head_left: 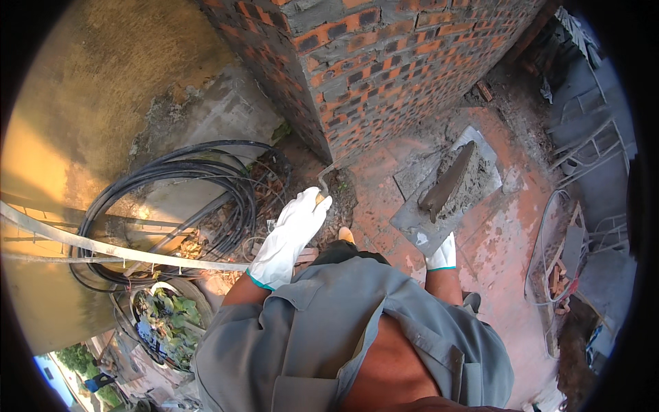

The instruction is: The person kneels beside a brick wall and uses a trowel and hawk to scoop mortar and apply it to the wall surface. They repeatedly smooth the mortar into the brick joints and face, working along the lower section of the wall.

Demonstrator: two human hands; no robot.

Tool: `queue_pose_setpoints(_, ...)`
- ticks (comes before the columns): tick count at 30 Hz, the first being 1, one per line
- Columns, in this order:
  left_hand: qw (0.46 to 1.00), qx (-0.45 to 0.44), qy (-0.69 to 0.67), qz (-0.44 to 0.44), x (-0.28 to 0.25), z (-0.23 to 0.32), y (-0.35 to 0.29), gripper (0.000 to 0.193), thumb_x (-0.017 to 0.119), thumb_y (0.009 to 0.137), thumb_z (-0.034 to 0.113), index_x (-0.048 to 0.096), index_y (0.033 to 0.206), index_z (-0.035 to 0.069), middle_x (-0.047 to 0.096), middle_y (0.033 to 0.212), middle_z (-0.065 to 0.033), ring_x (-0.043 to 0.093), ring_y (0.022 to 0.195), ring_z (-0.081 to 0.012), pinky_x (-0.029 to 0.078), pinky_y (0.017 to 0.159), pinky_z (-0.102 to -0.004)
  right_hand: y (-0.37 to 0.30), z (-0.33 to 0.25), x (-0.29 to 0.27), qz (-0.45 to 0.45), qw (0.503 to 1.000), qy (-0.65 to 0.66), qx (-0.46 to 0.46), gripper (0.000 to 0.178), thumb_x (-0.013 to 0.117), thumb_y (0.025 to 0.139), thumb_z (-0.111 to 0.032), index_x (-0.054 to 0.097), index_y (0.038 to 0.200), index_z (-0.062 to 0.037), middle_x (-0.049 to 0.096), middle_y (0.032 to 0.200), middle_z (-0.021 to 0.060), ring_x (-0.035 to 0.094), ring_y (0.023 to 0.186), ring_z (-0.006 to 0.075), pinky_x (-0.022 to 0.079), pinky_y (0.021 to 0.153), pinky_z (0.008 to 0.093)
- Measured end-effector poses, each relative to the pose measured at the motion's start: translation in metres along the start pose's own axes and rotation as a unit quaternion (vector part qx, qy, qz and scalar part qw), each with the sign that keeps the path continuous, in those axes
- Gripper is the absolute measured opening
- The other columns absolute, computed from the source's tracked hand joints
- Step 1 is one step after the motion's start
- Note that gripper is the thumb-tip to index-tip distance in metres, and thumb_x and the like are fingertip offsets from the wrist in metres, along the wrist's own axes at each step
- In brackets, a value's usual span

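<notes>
My left hand, in a white glove with a green cuff, is closed round the yellowish handle of a trowel. Its bent shank points toward the foot of the brick wall corner, and its blade shows nearly edge-on. My right hand, gloved alike, holds up a flat grey mortar board from its near edge; the fingers are partly hidden beneath. Wet grey mortar lies on the board, with a long brown-grey wedge shape along it. Whether that wedge is mortar or a tool, I cannot tell.
Black coiled hose lies to the left by a yellow wall. A pale strip crosses there. Below stands a tub of leafy plants. Metal frames line the right side. Reddish paving is smeared with mortar.
</notes>
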State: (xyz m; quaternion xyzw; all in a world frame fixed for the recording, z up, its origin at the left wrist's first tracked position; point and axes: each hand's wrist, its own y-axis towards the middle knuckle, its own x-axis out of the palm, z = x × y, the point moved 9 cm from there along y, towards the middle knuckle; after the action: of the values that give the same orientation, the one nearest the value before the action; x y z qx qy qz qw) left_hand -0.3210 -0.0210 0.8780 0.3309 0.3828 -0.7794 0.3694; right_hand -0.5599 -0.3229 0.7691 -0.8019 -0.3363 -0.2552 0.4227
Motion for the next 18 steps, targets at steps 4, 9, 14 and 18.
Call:
queue_pose_setpoints(4, 1.000, -0.020, -0.006, 0.002, 0.000, -0.020, -0.021, 0.059, 0.056, 0.107, 0.052, 0.058, 0.142, 0.004, 0.071, 0.127, -0.0264, 0.070, 0.112, -0.0464, 0.054, 0.097, -0.0531, -0.013, 0.013, 0.010, -0.015, 1.000, 0.006, -0.002, 0.039, 0.049, 0.116, -0.031, 0.060, 0.145, -0.0064, 0.068, 0.139, 0.0123, 0.066, 0.122, 0.0282, 0.054, 0.104, 0.0424)
queue_pose_setpoints(9, 1.000, -0.003, -0.003, 0.006, 0.002, -0.019, -0.039, 0.060, 0.059, 0.107, 0.054, 0.059, 0.143, 0.006, 0.072, 0.126, -0.0255, 0.071, 0.112, -0.0451, 0.055, 0.097, -0.0512, -0.043, 0.032, 0.019, -0.025, 0.998, 0.054, -0.012, 0.040, 0.049, 0.116, -0.029, 0.059, 0.146, -0.0056, 0.067, 0.141, 0.0118, 0.066, 0.123, 0.0273, 0.054, 0.105, 0.0413)
queue_pose_setpoints(14, 0.996, 0.073, -0.020, 0.041, -0.028, 0.030, -0.052, 0.057, 0.068, 0.104, 0.049, 0.063, 0.140, 0.006, 0.073, 0.128, -0.0244, 0.072, 0.112, -0.0423, 0.056, 0.099, -0.0469, -0.074, 0.046, 0.028, -0.040, 0.992, 0.118, -0.029, 0.040, 0.049, 0.116, -0.028, 0.059, 0.147, -0.0048, 0.067, 0.142, 0.0114, 0.065, 0.124, 0.0264, 0.053, 0.107, 0.0403)
queue_pose_setpoints(18, 0.928, 0.350, 0.015, 0.127, -0.086, 0.122, -0.102, 0.048, 0.076, 0.100, 0.038, 0.067, 0.134, 0.006, 0.074, 0.105, -0.0167, 0.073, 0.094, -0.0360, 0.058, 0.084, -0.0452, -0.092, 0.051, 0.035, -0.049, 0.987, 0.145, -0.041, 0.040, 0.049, 0.116, -0.027, 0.058, 0.148, -0.0042, 0.066, 0.144, 0.0110, 0.065, 0.125, 0.0257, 0.053, 0.108, 0.0394)
